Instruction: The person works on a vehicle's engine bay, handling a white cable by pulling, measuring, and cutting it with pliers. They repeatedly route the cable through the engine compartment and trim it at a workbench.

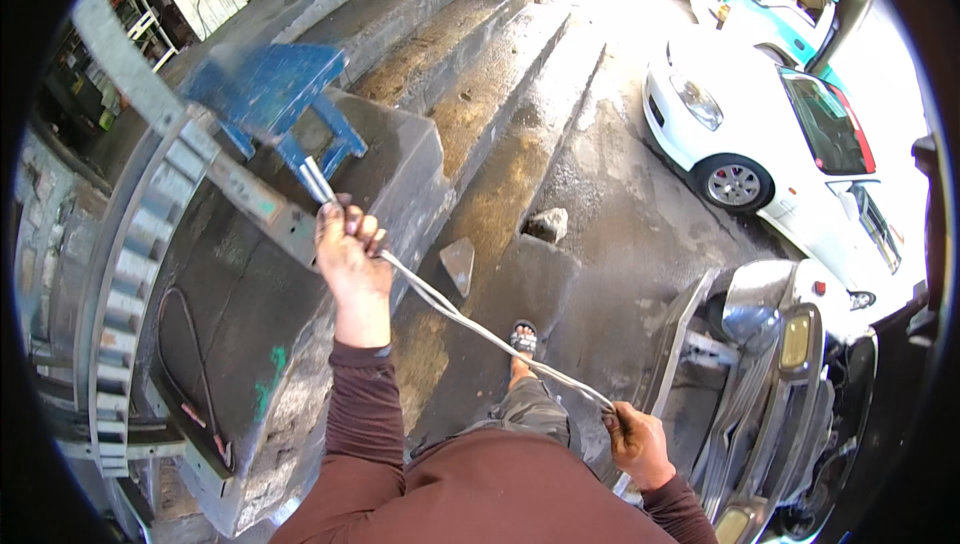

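Observation:
A pale grey cable (480, 332), which looks doubled, runs slantwise in front of my body between my two hands. My left hand (352, 249), fingers darkened with grime, is closed around its upper part. Two straight, light ends stick out above that fist toward a blue stool (270, 89). Lower on the right, my right hand (640, 446) pinches the other part of the cable, and what lies inside the fingers is hidden. Between the hands the strands lie close together and sag slightly. I cannot tell whether they are twisted.
At left, a curved metal frame (125, 294) stands by a concrete ledge (290, 414) with a dark cable (190, 344) on it. Two stone chunks (546, 225) (458, 264) lie ahead, near steps (500, 104). A white car (735, 129) and a chrome-trimmed vehicle front (770, 384) are right.

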The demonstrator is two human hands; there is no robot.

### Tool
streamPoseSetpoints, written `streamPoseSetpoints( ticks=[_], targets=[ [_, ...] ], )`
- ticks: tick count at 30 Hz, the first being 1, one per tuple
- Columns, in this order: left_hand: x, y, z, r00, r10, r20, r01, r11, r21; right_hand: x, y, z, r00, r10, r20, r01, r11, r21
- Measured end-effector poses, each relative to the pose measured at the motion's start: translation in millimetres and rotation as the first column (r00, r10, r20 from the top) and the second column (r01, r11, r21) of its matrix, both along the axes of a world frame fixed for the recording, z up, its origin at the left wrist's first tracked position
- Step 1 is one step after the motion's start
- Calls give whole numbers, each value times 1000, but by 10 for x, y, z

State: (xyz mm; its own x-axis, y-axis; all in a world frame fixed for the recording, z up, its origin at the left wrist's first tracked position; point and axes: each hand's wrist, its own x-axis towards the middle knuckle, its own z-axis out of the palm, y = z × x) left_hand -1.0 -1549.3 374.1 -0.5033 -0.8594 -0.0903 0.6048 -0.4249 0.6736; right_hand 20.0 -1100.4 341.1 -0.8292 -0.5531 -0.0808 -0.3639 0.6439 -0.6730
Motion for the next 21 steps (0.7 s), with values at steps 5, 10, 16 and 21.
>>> streamPoseSetpoints(
  ticks=[5, 10, 16, 21],
  targets=[
    [-1508, -323, 79, 999, 29, 32, -28, 999, -44, -1561, -273, -81, 982, 88, 168, -80, 995, -55],
    [-2428, -1044, 193, 997, 75, 23, -77, 989, 125, -3064, -799, 216, 994, 94, -63, -95, 995, -20],
    [-3320, -2053, -362, 991, 119, -62, -94, 945, 312, -4700, -1914, 251, 949, 102, -299, -96, 995, 35],
    [-4387, -3036, -834, 980, 181, -82, -129, 892, 433, -5889, -2704, 68, 936, 223, -274, -197, 973, 120]
  ],
)
